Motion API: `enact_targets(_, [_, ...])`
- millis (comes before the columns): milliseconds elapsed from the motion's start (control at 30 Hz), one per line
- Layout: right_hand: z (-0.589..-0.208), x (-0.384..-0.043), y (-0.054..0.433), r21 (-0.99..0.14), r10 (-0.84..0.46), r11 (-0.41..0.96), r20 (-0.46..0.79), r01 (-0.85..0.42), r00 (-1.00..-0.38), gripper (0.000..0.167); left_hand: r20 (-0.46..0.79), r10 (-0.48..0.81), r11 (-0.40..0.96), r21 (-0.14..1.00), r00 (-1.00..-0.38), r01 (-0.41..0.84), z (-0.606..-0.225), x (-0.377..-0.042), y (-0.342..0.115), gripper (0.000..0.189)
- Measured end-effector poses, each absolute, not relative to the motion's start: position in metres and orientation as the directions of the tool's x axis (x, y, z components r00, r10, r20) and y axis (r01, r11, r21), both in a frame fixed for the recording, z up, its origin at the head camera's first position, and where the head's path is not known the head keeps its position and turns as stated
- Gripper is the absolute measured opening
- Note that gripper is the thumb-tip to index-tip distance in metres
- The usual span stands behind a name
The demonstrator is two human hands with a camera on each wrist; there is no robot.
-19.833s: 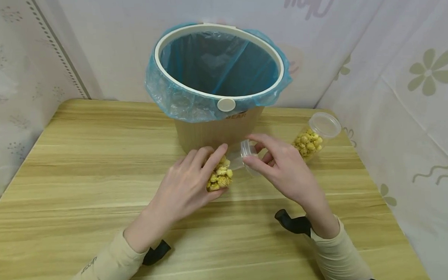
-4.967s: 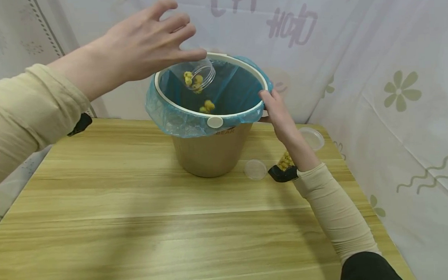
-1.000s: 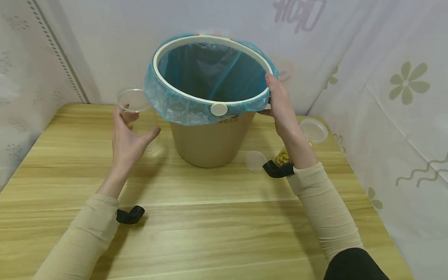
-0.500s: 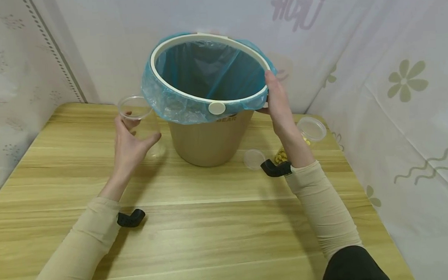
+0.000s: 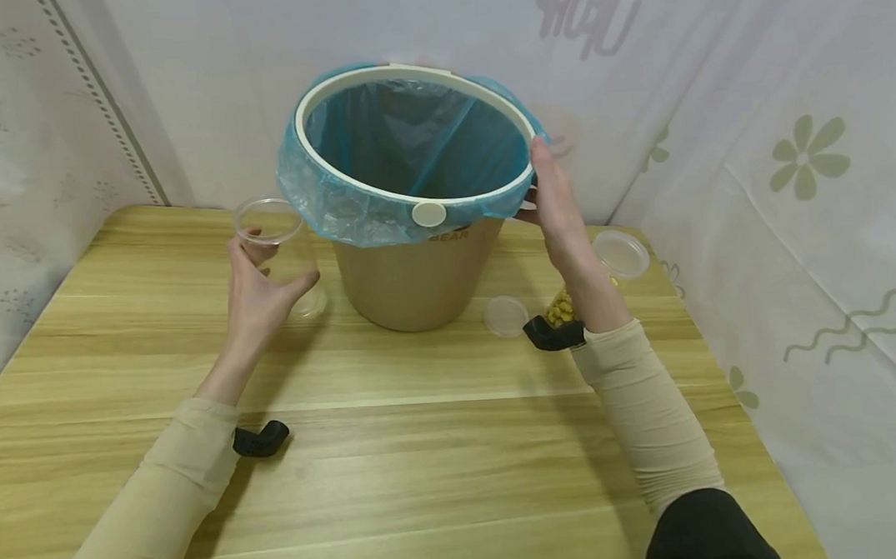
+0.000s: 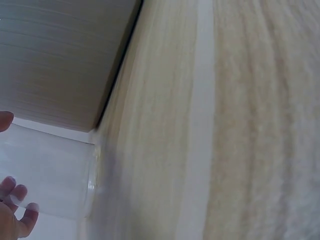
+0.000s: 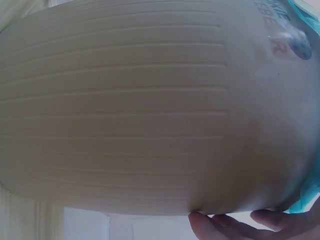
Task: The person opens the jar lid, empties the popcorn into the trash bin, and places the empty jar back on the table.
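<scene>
In the head view my left hand point(image 5: 254, 300) holds a clear plastic jar point(image 5: 293, 257) upright, thumb on its right side, fingers around the far side. The jar is see-through, with no popcorn visible in it, and its base is at the tabletop. Close beside it stands a beige trash can point(image 5: 414, 285), lined with a blue trash bag point(image 5: 355, 221) under a white ring. My right hand point(image 5: 564, 216) grips the can's right rim, thumb on top. In the right wrist view, fingertips point(image 7: 202, 225) touch the can's wall. The bin's bottom is hidden.
A loose clear lid point(image 5: 505, 316) lies right of the can. Behind my right forearm, a second jar of yellow popcorn point(image 5: 559, 310) with its lid point(image 5: 621, 255) on is partly hidden. The wooden table point(image 5: 426, 464) meets fabric-covered walls point(image 5: 814, 238) behind and beside.
Earlier, my left hand tipped popcorn from the jar into the can. Since then the jar came down left of the can, lowering slightly in the last second. My right hand kept hold of the rim.
</scene>
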State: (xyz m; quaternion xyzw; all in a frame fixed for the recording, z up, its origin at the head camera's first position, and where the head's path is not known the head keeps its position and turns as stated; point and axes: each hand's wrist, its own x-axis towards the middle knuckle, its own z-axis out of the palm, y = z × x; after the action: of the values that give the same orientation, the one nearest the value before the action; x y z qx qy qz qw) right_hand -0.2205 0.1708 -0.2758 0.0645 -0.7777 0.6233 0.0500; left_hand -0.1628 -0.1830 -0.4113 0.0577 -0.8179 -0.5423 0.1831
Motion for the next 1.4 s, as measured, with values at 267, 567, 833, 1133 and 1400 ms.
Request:
enact_targets(267, [-0.274,-0.218,0.18,-0.968,-0.002,0.204,0.147,-0.144,-0.989,0.056,0.238,-0.288,0.419,0.902,-0.928,0.101,-0.413,-0.163,-0.183,0.092])
enact_targets(567, [-0.277,-0.205,0.203,-0.922,0.089,0.295,0.289,-0.252,-0.953,0.051,0.222,-0.261,0.39,0.914,-0.939,0.108,-0.412,-0.163,-0.184,0.105])
enact_targets(833, [-0.284,-0.188,0.234,-0.832,0.089,0.456,0.395,-0.315,-0.914,0.051,0.227,-0.239,0.368,0.921,-0.944,0.128,-0.413,-0.162,-0.186,0.122])
enact_targets(1133, [-0.29,-0.172,0.261,-0.788,0.131,0.545,0.415,-0.285,-0.9,0.054,0.217,-0.225,0.371,0.921,-0.95,0.122,-0.415,-0.16,-0.189,0.128])
enact_targets(1400, [-0.292,-0.162,0.279,-0.731,0.109,0.655,0.344,-0.193,-0.933,0.068,0.175,-0.241,0.367,0.927,-0.955,0.077,-0.413,-0.155,-0.19,0.135])
